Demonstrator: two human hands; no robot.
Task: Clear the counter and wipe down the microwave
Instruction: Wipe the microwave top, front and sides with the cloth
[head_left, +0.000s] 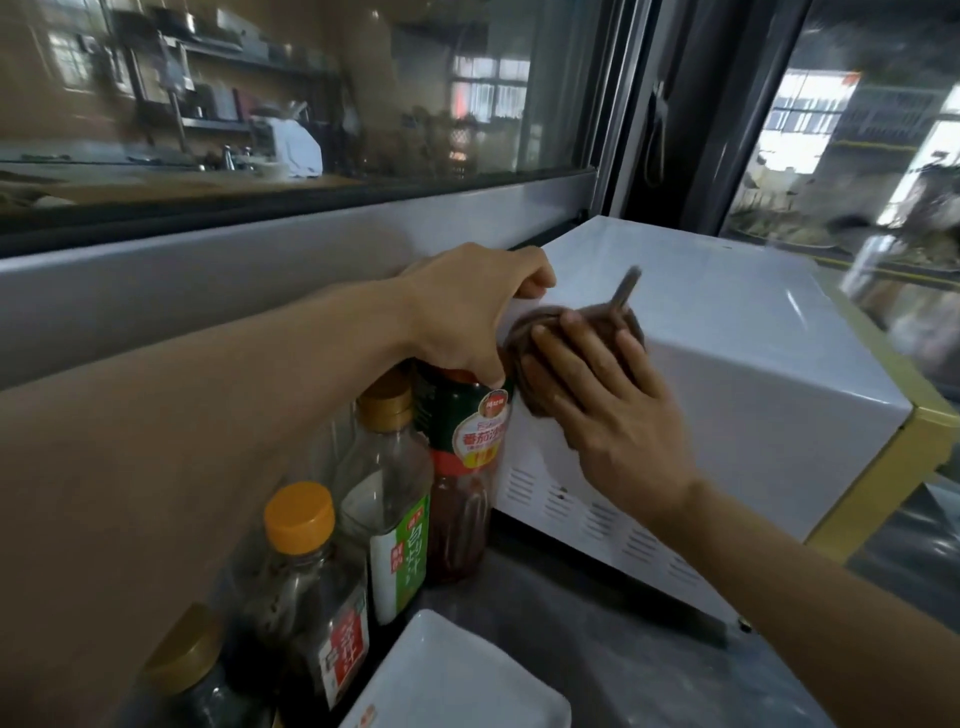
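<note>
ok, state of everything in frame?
microwave: side panel being wiped
brown cloth: bunched, pressed against microwave
right hand: flat on cloth
left hand: grips microwave's top corner
ketchup bottle: upright, beside microwave
clear gold-capped bottle: upright, closed
orange-capped bottle: upright, closed
white dish: visible part empty

A kitchen, shown by a boxy white metal microwave (727, 364) on a mottled grey counter (597, 629), labelled clear condiment bottles (387, 499) beside it, and cluttered metal shelves (218, 54) seen in the window glass.

- Red bottle (465, 467), under the left hand (467, 317): label reads "番茄沙司".
- Gold-capped bottle (395, 499), below-left of that hand: green-white label, first character "白"; the rest is blurred.
- Orange-capped bottle (306, 587), farther below-left: red label, unreadable.
</note>
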